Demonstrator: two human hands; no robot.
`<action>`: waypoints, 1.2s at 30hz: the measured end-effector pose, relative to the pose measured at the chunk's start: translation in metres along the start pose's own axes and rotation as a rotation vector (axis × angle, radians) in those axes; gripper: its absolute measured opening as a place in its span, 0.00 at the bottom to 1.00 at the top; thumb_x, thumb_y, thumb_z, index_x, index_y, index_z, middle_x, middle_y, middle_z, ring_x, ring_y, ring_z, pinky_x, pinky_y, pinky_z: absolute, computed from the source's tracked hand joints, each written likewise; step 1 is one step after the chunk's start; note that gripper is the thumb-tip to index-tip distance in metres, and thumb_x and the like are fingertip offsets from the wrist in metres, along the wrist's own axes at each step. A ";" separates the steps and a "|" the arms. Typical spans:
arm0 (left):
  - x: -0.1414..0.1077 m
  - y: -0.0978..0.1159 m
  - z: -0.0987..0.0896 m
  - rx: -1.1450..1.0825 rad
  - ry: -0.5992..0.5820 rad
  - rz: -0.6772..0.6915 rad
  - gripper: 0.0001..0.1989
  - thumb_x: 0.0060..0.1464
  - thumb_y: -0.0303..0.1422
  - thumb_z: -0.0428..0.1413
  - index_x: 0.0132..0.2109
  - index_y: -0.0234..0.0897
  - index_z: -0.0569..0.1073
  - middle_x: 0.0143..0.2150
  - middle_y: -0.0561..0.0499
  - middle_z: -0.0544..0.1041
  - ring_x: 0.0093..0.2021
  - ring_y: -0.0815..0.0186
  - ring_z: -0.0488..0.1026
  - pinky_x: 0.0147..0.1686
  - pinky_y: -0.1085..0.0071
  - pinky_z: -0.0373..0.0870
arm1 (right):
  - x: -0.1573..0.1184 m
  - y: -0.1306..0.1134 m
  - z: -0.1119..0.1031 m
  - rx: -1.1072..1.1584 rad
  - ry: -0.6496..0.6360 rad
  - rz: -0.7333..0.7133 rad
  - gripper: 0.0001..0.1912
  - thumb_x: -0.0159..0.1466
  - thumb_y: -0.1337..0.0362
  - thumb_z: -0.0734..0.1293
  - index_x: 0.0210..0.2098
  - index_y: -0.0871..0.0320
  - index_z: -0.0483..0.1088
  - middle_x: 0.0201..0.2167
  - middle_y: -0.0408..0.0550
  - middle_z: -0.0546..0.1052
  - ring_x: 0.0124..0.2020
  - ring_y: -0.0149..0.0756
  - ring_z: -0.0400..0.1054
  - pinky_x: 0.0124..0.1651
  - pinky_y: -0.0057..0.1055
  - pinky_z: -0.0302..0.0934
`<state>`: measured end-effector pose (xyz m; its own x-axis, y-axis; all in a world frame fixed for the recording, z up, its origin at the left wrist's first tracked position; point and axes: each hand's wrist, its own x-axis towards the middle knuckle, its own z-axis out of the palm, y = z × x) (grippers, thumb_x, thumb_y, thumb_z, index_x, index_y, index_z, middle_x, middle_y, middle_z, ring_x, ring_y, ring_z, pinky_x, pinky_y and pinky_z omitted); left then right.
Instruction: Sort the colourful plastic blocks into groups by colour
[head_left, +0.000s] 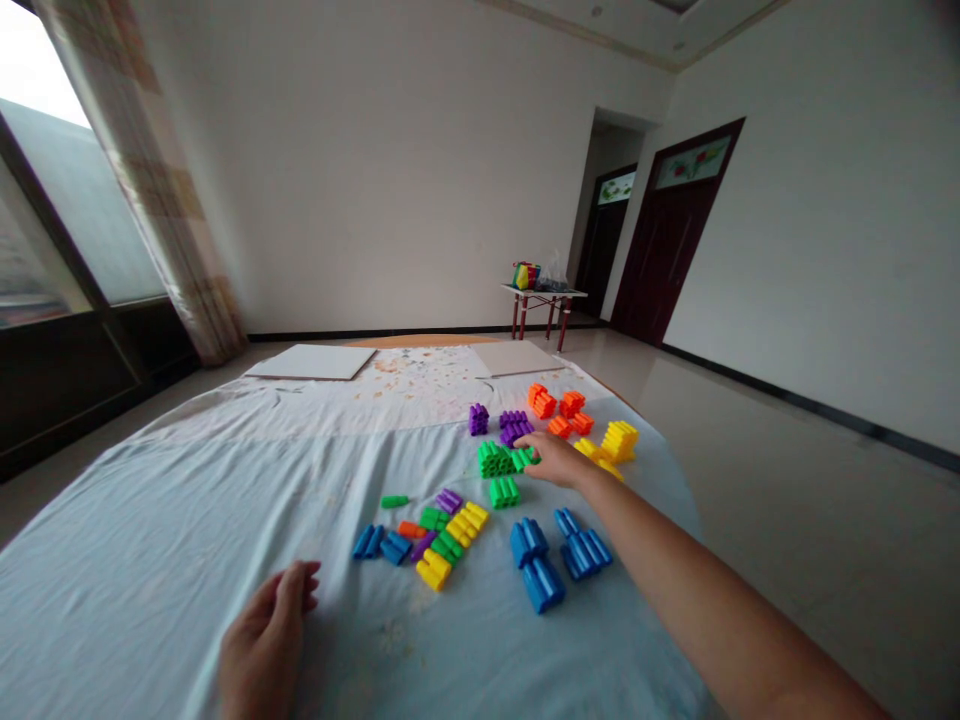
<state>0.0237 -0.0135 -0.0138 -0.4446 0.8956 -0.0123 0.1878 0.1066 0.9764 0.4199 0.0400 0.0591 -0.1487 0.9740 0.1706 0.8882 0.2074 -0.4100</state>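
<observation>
My right hand (561,460) reaches across to the green group, its fingers closed on a green plastic building block (523,459). That block touches or nearly touches a green block cluster (495,459); another green piece (504,492) lies just nearer. Purple blocks (515,427) sit beyond the fingers, yellow blocks (619,440) to the right. My left hand (268,635) rests on the cloth at lower left, fingers loosely curled together, with nothing visible in them. To its right lies a mixed group with blue (395,547), yellow (433,569) and orange blocks (411,529).
Large blue blocks (541,580) stand near my right forearm. Orange blocks (541,401) are grouped farther back. Two flat boards, one white (312,362) and one greyish (517,358), lie on the cloth-covered table (187,520). A small table (544,292) stands behind.
</observation>
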 end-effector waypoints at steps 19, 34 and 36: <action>-0.006 0.007 0.002 -0.010 0.004 0.027 0.28 0.38 0.57 0.53 0.36 0.37 0.75 0.29 0.50 0.75 0.32 0.60 0.71 0.35 0.66 0.67 | -0.006 -0.019 0.013 0.035 -0.082 -0.063 0.23 0.49 0.67 0.71 0.46 0.59 0.72 0.41 0.49 0.77 0.36 0.35 0.70 0.40 0.29 0.63; -0.005 0.009 0.002 -0.052 0.015 0.002 0.28 0.37 0.56 0.54 0.35 0.37 0.75 0.29 0.51 0.75 0.31 0.62 0.70 0.34 0.67 0.67 | 0.007 -0.018 0.009 -0.014 0.104 -0.053 0.21 0.52 0.69 0.69 0.46 0.59 0.71 0.44 0.51 0.75 0.44 0.38 0.68 0.49 0.33 0.60; -0.006 0.011 0.003 -0.050 0.017 -0.003 0.28 0.36 0.56 0.54 0.35 0.37 0.75 0.29 0.51 0.75 0.31 0.62 0.70 0.34 0.67 0.67 | 0.013 -0.016 0.004 -0.090 0.135 -0.027 0.20 0.53 0.71 0.68 0.46 0.59 0.71 0.45 0.52 0.74 0.47 0.39 0.67 0.52 0.35 0.58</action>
<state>0.0308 -0.0166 -0.0036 -0.4596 0.8880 -0.0119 0.1425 0.0870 0.9860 0.4025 0.0499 0.0646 -0.1189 0.9460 0.3016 0.9208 0.2187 -0.3228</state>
